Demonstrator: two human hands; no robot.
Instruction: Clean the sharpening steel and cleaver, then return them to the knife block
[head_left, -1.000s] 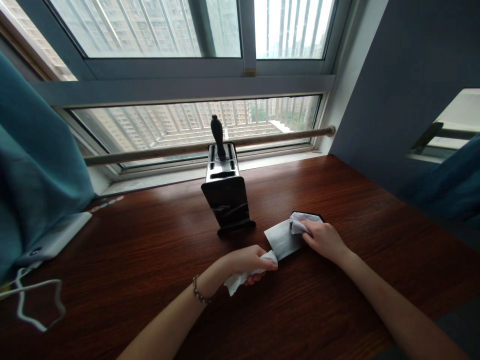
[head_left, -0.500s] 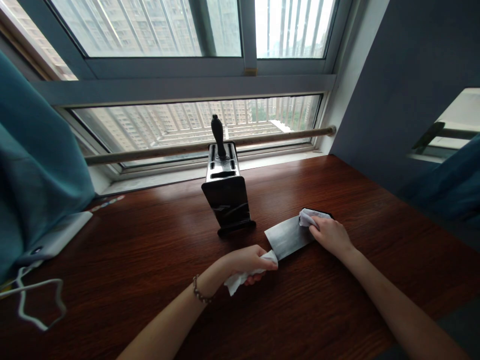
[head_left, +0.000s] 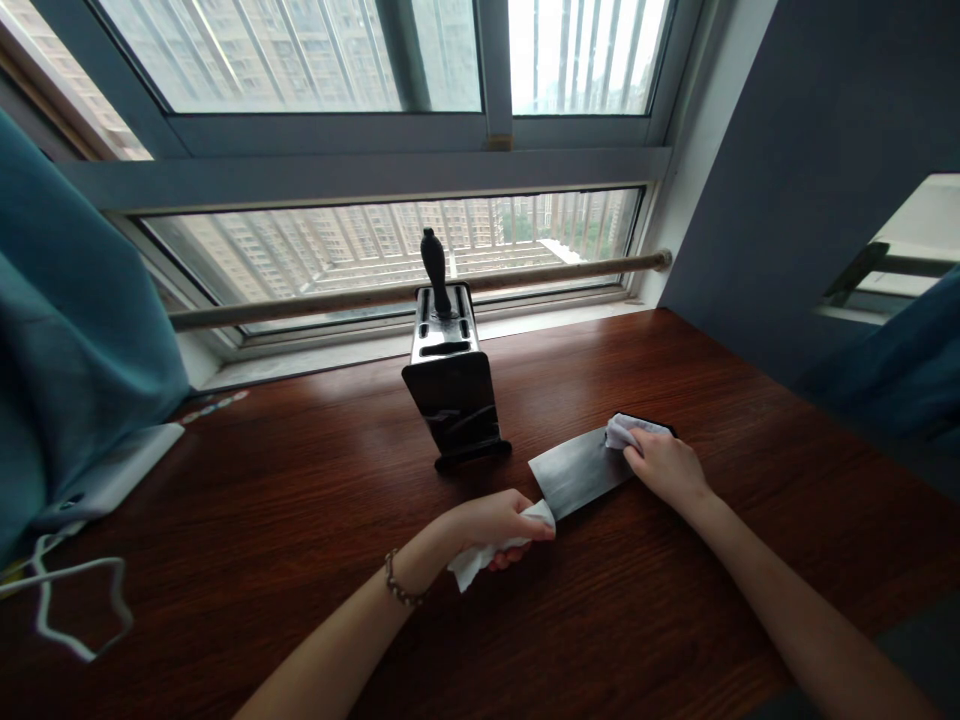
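Note:
A cleaver (head_left: 579, 470) with a broad grey blade lies over the wooden table (head_left: 300, 520). My left hand (head_left: 491, 527) is closed around its handle through a white tissue (head_left: 471, 565); the handle itself is hidden. My right hand (head_left: 666, 468) presses a second white wad of tissue (head_left: 626, 431) on the blade's far end, fingers bent over it. A dark knife block (head_left: 452, 392) stands just behind the blade, with one black-handled knife (head_left: 435, 268) sticking out of its top.
Behind the table runs a window sill with a wooden rail (head_left: 525, 278). A teal curtain (head_left: 67, 340) hangs at the left above a white device (head_left: 112, 475) and a white cable (head_left: 75, 610). A grey wall (head_left: 810, 190) closes the right side.
My right hand has slid the tissue along the blade, away from the handle toward its far right end, baring more of the metal. The left hand has stayed put.

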